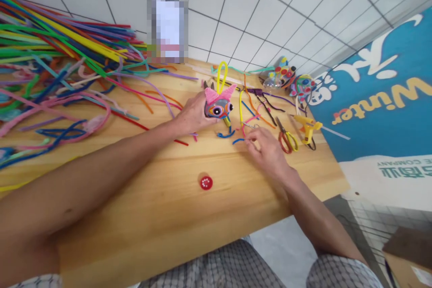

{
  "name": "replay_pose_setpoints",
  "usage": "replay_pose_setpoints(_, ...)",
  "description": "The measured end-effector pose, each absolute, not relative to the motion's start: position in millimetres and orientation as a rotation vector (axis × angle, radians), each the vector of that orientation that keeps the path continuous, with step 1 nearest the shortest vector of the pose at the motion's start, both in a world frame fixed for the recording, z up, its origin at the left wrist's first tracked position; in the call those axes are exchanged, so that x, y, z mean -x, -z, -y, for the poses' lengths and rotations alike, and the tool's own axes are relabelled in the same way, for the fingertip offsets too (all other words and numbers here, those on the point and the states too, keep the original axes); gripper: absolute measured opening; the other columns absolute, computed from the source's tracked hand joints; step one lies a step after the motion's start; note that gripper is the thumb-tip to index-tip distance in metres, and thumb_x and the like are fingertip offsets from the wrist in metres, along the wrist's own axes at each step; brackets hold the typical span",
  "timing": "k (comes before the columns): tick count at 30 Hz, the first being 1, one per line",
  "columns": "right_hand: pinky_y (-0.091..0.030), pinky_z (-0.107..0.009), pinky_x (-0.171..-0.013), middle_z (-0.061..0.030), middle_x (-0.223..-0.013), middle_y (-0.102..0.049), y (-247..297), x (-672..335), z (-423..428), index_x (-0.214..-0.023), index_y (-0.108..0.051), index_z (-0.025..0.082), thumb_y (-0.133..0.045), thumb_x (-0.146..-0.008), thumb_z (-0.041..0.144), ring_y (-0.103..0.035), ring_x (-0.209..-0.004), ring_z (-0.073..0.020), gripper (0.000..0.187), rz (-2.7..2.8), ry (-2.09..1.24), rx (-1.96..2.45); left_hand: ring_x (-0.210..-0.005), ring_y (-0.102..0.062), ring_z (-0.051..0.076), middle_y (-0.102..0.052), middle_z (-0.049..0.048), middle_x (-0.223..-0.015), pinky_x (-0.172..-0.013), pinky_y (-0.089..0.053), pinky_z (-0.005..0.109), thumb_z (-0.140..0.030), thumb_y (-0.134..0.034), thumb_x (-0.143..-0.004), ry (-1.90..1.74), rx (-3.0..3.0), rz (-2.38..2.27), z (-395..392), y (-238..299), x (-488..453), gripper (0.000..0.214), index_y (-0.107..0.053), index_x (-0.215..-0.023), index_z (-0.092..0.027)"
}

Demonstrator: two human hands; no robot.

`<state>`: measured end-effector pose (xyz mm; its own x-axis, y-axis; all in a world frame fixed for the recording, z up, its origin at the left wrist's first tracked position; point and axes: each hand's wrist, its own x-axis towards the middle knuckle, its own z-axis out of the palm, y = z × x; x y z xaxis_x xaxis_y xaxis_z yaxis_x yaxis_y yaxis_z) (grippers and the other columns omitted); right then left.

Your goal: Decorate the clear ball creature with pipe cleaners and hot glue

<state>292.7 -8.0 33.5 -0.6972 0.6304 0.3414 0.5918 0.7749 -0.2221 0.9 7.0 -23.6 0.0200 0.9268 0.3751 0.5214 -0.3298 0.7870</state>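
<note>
My left hand (195, 114) is wrapped round a small craft figure (219, 109). The figure has pink pointed ears, big black-and-white eyes, an orange and blue face and a yellow pipe-cleaner loop on top. My right hand (266, 147) rests low over the table with curled fingers, its fingertips closed at the end of a short blue pipe cleaner (238, 141). Another bent blue piece (226, 135) lies just below the figure. A red round disc with white dots (206, 183) lies nearer to me.
Many coloured pipe cleaners (67, 38) are heaped at the left. Scissors (286, 138) and a yellow glue gun (308, 127) lie at the right. Two decorated figures (282, 74) stand at the back. A blurred bright screen (168, 24) stands against the tiled wall.
</note>
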Motion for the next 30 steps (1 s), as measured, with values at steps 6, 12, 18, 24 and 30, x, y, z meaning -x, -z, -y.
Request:
replay_pose_setpoints(6, -0.056, -0.036, -0.076, -0.0041, -0.093, -0.075, -71.1, -284.2, -15.7, -0.104, -0.068, 0.024, -0.06, -0.105, 0.035, -0.069, -0.081, -0.0216, 0.013, 2.255, -0.059, 1.018, -0.114, -0.07, 0.03, -0.073, 0.0094, -0.125, -0.101, -0.057, 0.042, -0.029, -0.084, -0.074, -1.25, -1.894, -1.47, -6.3, 20.6, -1.1, 0.054, -0.064, -0.123, -0.02)
replay_pose_setpoints(12, -0.055, -0.038, -0.087, -0.0071, -0.103, -0.075, -58.5, -239.4, -57.0, -0.111, -0.07, 0.024, -0.057, -0.107, 0.026, -0.071, -0.095, -0.0229, 0.014, 2.33, -0.101, 0.637, -0.111, -0.072, 0.031, -0.075, 0.0097, -0.122, -0.098, -0.059, 0.044, -0.029, -0.085, -0.075, -1.29, -1.928, -1.467, -7.9, 24.8, -0.4, 0.051, -0.066, -0.121, -0.02)
replay_pose_setpoints(18, -0.057, -0.037, -0.082, -0.0067, -0.103, -0.076, -41.9, -217.4, -80.8, -0.114, -0.072, 0.024, -0.056, -0.11, 0.024, -0.072, -0.093, -0.0214, 0.017, 2.344, -0.044, 0.445, -0.123, -0.071, 0.034, -0.074, 0.0126, -0.134, -0.108, -0.058, 0.049, -0.031, -0.086, -0.077, -1.315, -1.937, -1.446, -7.0, 27.6, 0.4, 0.064, -0.063, -0.135, -0.021)
replay_pose_setpoints(24, -0.06, -0.039, -0.085, -0.0071, -0.106, -0.077, -36.6, -217.8, -89.5, -0.117, -0.074, 0.025, -0.058, -0.11, 0.023, -0.074, -0.099, -0.0227, 0.017, 2.348, -0.097, 0.358, -0.121, -0.072, 0.034, -0.073, 0.0136, -0.132, -0.104, -0.06, 0.048, -0.034, -0.084, -0.081, -1.27, -1.938, -1.45, -4.6, 24.6, 1.5, 0.058, -0.064, -0.133, -0.02)
replay_pose_setpoints(30, -0.061, -0.04, -0.088, -0.0071, -0.106, -0.079, -34.2, -218.2, -92.9, -0.117, -0.076, 0.025, -0.062, -0.108, 0.02, -0.075, -0.101, -0.0233, 0.017, 2.348, -0.078, 0.303, -0.123, -0.071, 0.034, -0.072, 0.014, -0.132, -0.108, -0.057, 0.049, -0.031, -0.083, -0.08, -1.276, -1.943, -1.416, -4.6, 25.7, 2.3, 0.06, -0.063, -0.135, -0.019)
